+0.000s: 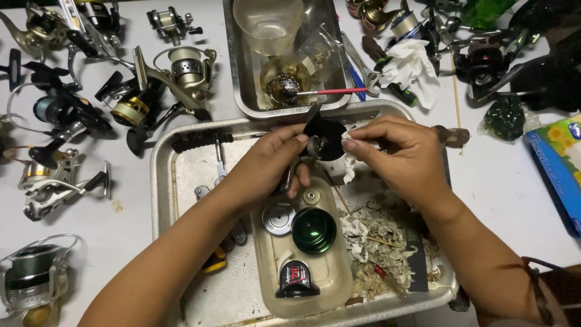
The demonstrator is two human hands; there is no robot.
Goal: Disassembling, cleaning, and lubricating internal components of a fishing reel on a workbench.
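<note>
The left hand has its grip closed on a small black round reel part. Just right of it, the right hand pinches crumpled white tissue against that part, above a dented metal tray.

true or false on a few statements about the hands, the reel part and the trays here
1. The left hand holds a black reel part. True.
2. The right hand holds a screwdriver. False: it pinches a white tissue scrap against the part.
3. A green spool lies in the plastic tub. True.
4. The red-handled brush lies on the bare table. False: it rests in the smaller metal tray.
</note>
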